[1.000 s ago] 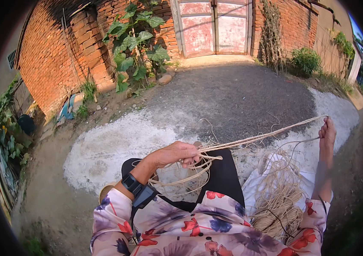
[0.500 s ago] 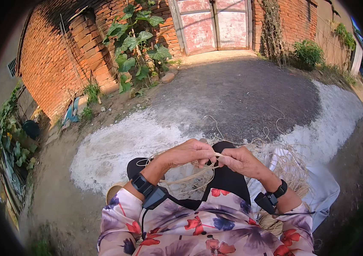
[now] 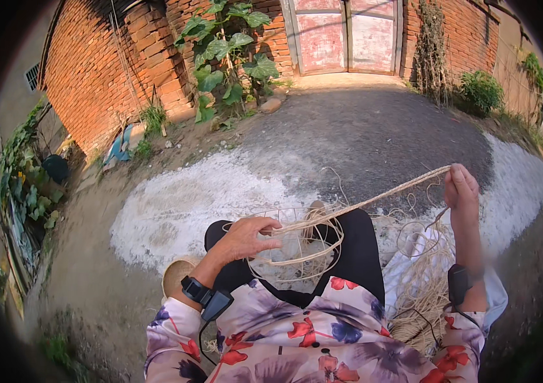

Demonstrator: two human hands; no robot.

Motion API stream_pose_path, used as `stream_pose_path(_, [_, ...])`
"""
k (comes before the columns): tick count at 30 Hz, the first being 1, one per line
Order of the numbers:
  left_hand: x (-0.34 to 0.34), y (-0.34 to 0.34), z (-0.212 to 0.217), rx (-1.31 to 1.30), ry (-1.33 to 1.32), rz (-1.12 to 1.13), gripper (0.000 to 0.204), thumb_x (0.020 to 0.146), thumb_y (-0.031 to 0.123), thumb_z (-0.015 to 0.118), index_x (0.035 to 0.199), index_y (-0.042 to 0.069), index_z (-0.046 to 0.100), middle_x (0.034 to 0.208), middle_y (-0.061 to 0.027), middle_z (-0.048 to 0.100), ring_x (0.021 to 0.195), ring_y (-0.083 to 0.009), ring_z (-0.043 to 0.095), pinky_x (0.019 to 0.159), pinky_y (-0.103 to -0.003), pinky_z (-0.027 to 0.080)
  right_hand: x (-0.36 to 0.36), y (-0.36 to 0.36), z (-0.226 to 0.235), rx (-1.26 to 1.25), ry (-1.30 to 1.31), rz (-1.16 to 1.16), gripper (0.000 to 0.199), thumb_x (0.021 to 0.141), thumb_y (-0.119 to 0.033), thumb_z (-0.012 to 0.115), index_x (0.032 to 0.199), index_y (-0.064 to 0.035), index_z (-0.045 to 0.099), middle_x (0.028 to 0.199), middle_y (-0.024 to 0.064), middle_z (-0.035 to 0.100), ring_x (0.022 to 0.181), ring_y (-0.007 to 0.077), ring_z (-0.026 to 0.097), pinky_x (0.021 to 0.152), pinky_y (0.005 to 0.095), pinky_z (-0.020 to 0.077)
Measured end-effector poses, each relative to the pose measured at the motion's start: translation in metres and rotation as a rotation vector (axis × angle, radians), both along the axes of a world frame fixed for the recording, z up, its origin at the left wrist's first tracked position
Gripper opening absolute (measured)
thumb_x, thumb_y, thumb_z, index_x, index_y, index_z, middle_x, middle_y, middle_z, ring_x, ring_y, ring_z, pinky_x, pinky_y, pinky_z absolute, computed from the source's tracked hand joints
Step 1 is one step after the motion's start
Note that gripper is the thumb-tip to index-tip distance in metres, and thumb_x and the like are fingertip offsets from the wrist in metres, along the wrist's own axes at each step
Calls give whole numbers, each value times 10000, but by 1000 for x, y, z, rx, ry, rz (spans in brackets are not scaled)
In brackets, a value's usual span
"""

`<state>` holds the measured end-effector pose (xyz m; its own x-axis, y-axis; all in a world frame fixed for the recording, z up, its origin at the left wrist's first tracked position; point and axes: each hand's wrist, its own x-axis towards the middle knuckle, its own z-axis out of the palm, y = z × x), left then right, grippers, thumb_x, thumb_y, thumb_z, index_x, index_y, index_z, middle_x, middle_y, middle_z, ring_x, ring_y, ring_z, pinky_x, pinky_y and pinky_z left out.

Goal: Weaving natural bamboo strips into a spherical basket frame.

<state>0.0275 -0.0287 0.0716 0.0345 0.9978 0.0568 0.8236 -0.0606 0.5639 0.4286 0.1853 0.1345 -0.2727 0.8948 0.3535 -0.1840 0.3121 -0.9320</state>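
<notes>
My left hand [image 3: 244, 239] grips the rim of a small half-woven straw basket [image 3: 297, 249] resting on my lap. A pale straw strand [image 3: 373, 201] runs taut from the basket up to my right hand [image 3: 461, 188], which is raised at the right and closed on the strand's far end. Both wrists carry black bands. A bundle of loose straw [image 3: 421, 300] lies by my right side on a white cloth [image 3: 405, 268].
Bare ground with a whitish patch [image 3: 182, 198] lies ahead. A brick wall [image 3: 93, 70], a large-leaved plant [image 3: 230, 51] and a faded red double door [image 3: 345, 35] stand beyond. A round woven piece [image 3: 174, 274] sits by my left knee.
My right hand met the left at the basket half a second ago, then swung out to the right and up again, pulling the strand taut.
</notes>
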Motion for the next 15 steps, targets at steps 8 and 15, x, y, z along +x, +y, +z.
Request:
stream_pose_path(8, [1, 10, -39, 222, 44, 96, 281, 921, 222, 509, 817, 1, 647, 758, -157, 645, 703, -297, 625, 657, -384, 474, -42, 7, -78, 466, -770, -323, 422, 894, -364, 597, 1112, -3, 580, 994, 155, 580, 923, 266, 588, 837, 364, 458])
stream_pose_path(15, [10, 12, -36, 228, -34, 50, 267, 912, 207, 505, 794, 16, 649, 631, -134, 608, 584, -275, 609, 588, -375, 469, -121, -68, -77, 504, -671, 176, 486, 800, -317, 673, 1179, -38, 550, 1063, 155, 562, 1005, 317, 561, 871, 404, 431])
